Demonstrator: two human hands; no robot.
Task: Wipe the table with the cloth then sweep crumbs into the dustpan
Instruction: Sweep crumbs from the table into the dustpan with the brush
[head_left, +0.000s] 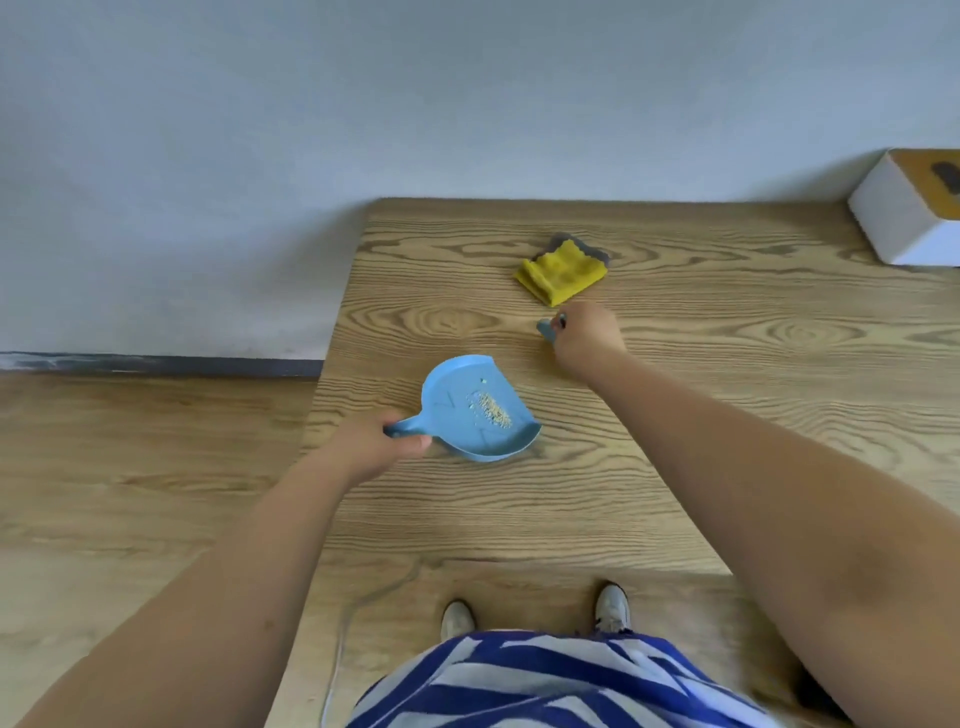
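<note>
A blue dustpan (470, 410) lies on the wooden table (675, 415) with a small heap of crumbs (492, 409) inside it. My left hand (371, 444) grips the dustpan's handle at the table's left edge. Farther back, my right hand (584, 335) holds a small blue brush (546, 329), of which only the tip shows past my fingers, low over the table. A folded yellow cloth (561, 274) with a grey underside lies just behind that hand, apart from it.
A white box with a yellow top (909, 218) stands at the table's back right corner against the wall. The table's left edge drops to a wooden floor (130, 467). My shoes show below the near edge.
</note>
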